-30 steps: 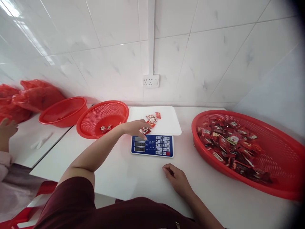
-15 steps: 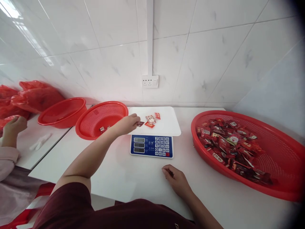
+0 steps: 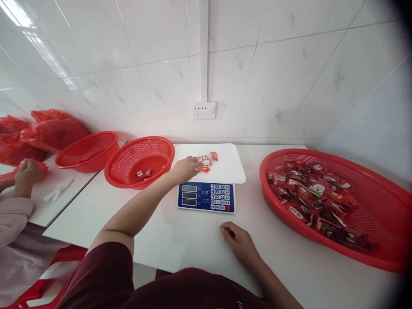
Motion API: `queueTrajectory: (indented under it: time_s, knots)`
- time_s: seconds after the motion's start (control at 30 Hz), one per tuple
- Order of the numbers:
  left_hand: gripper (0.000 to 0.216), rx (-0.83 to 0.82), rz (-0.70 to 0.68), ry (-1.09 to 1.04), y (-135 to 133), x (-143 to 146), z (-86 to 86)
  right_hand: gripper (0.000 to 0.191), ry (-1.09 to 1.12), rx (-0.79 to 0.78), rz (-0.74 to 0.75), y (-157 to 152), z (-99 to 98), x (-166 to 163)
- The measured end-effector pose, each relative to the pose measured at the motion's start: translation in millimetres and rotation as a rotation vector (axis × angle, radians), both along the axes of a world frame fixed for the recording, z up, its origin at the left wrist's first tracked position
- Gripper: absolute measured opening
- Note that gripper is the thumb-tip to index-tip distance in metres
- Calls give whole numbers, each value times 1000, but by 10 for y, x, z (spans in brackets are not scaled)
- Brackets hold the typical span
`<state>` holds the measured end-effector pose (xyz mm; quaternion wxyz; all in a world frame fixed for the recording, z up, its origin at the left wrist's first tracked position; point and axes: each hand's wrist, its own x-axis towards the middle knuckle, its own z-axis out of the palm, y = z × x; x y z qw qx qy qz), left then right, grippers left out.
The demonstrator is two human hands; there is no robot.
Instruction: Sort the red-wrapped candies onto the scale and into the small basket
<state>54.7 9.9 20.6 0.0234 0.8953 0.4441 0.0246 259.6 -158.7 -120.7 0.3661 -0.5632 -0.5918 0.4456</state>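
Observation:
A digital scale (image 3: 206,197) with a blue keypad and a white platter (image 3: 225,169) stands in the middle of the white table. A few red-wrapped candies (image 3: 206,161) lie on the platter. My left hand (image 3: 184,168) reaches over the platter's left side, fingers pinched together at a red candy beside that small pile. My right hand (image 3: 240,242) rests on the table in front of the scale, fingers curled, holding nothing.
A wide red mesh basket (image 3: 380,253) full of wrapped candies (image 3: 309,193) sits at the right. Left of the scale are a red colander (image 3: 128,152) holding two candies (image 3: 143,174), a red basin (image 3: 86,150) and red plastic bags (image 3: 48,131). Another person's hand (image 3: 27,174) grips a red bag at far left.
My left hand carried a dark red candy from above the keypad up onto the platter and now sits against the pile. The other person's hand moved right. My right hand stayed still.

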Motion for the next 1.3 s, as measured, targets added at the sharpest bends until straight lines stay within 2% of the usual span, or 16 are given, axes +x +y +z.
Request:
queueTrajectory:
  time_s: [0.13, 0.3, 0.4, 0.57, 0.67, 0.77, 0.87, 1.03, 1.17, 1.3]
  knots:
    - [39, -31, -65, 60, 73, 312, -115, 15, 30, 31, -58, -10, -17, -15]
    - [29, -21, -30, 66, 141, 330, -91, 15, 47, 13, -19, -1, 39, 3]
    - [27, 41, 75, 49, 105, 158, 14, 17, 31, -4, -9, -1, 75, 15]
    - [30, 168, 392, 19, 45, -374, 284, 17, 12, -8, 16, 3, 69, 22]
    - [29, 171, 484, 12, 45, -537, 311, 17, 6, -11, 19, 10, 69, 19]
    - [29, 130, 407, -17, 68, -377, 172, 18, -5, -12, 17, 11, 72, 16]
    - [39, 79, 298, -44, 141, -4, -26, 19, -16, 0, 13, 10, 49, 13]
    - [49, 47, 299, -64, 323, 476, -201, 23, -34, 9, -9, 16, -20, 12]
    - [37, 29, 326, -63, 365, 536, -228, 23, -36, 17, -3, 16, -32, 13]
    - [35, -2, 366, -55, 321, 474, -219, 22, -44, 14, 8, 23, -44, 16]
